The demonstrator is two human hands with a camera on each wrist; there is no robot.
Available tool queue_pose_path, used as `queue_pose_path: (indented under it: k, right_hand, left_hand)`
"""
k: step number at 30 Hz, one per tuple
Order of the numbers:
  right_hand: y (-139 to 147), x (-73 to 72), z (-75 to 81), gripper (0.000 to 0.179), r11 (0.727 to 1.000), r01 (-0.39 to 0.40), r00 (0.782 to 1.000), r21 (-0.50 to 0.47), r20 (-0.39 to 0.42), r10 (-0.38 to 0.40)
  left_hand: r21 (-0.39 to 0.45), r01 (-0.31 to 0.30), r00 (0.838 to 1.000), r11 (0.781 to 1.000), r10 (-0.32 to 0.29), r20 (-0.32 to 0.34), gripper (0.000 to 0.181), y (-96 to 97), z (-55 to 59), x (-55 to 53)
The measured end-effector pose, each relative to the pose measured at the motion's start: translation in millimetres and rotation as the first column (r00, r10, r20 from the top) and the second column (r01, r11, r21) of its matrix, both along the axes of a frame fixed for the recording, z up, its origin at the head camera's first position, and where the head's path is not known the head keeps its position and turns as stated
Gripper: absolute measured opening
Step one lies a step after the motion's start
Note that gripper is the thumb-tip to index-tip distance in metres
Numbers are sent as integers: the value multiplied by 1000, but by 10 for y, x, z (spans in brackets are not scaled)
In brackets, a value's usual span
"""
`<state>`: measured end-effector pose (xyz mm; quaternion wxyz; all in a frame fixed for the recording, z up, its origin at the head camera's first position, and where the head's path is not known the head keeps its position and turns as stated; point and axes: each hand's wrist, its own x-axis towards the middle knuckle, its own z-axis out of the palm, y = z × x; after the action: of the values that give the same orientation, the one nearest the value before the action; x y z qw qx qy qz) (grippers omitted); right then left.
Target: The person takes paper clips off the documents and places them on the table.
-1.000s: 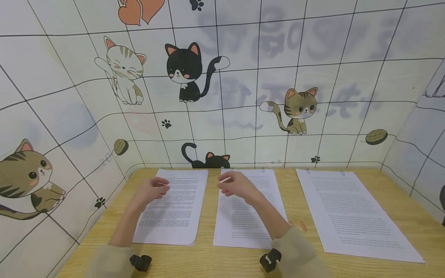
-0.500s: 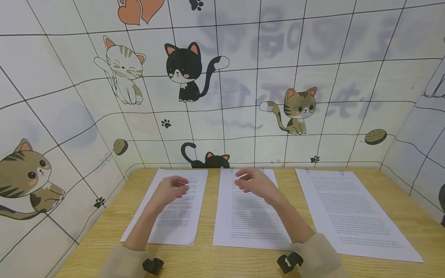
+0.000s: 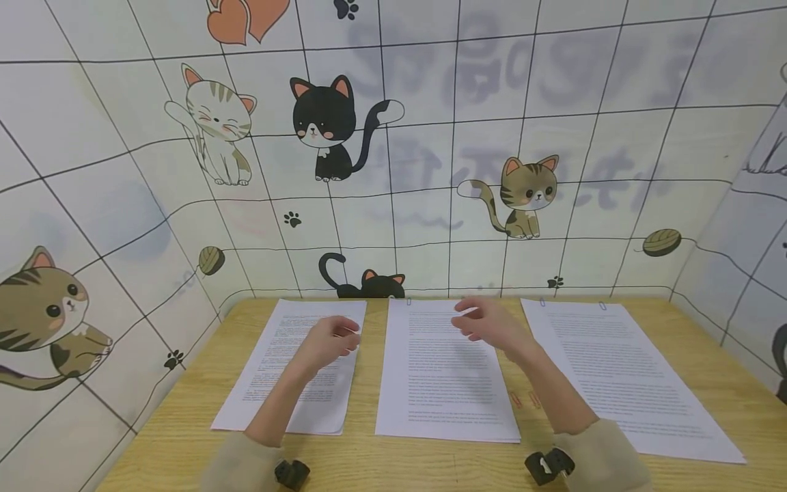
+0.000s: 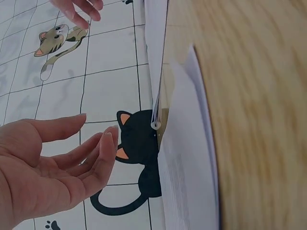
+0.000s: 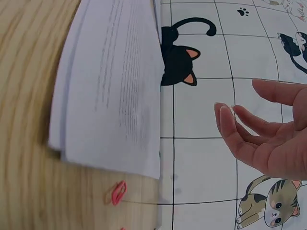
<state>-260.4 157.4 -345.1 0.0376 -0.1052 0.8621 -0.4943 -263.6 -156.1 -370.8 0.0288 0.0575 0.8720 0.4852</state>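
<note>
My left hand (image 3: 332,338) hovers over the right side of the left printed paper stack (image 3: 264,393), fingers loosely bent around nothing. Above the middle paper stack (image 3: 455,383), near its top right corner, hangs my right hand (image 3: 492,326), likewise holding nothing. In the left wrist view, thumb and fingers of the left hand (image 4: 57,167) stand apart, clear of the sheets (image 4: 187,143). The right wrist view has the right hand (image 5: 273,134) with a gap between thumb and fingers. A paper clip (image 3: 408,301) sits on the middle stack's top edge.
To the right lies another printed stack (image 3: 645,383) with paper clips (image 3: 602,305) along its top edge. Red paper clips (image 3: 516,400) rest on the wooden table (image 3: 369,465) between the middle and right stacks. A cat-patterned wall covering (image 3: 424,205) rises behind the table.
Both hands have drifted right above the papers, staying apart. The red clips, covered by the right forearm half a second ago, show again. The stacks have not moved.
</note>
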Motion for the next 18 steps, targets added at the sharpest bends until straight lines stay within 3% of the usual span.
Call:
queue_pose_path:
  k: [7, 12, 18]
  right_hand:
    - [273, -31, -62, 48, 999, 18, 996, 38, 88, -22]
    - [456, -85, -137, 51, 996, 18, 990, 83, 135, -29]
    - [598, -151, -236, 24, 996, -44, 986, 82, 164, 30]
  left_hand:
    - [-12, 68, 995, 998, -67, 69, 37, 121, -27, 8]
    - [-28, 85, 992, 996, -82, 96, 41, 183, -49, -14]
    - [1, 102, 985, 995, -101, 142, 44, 225, -83, -51]
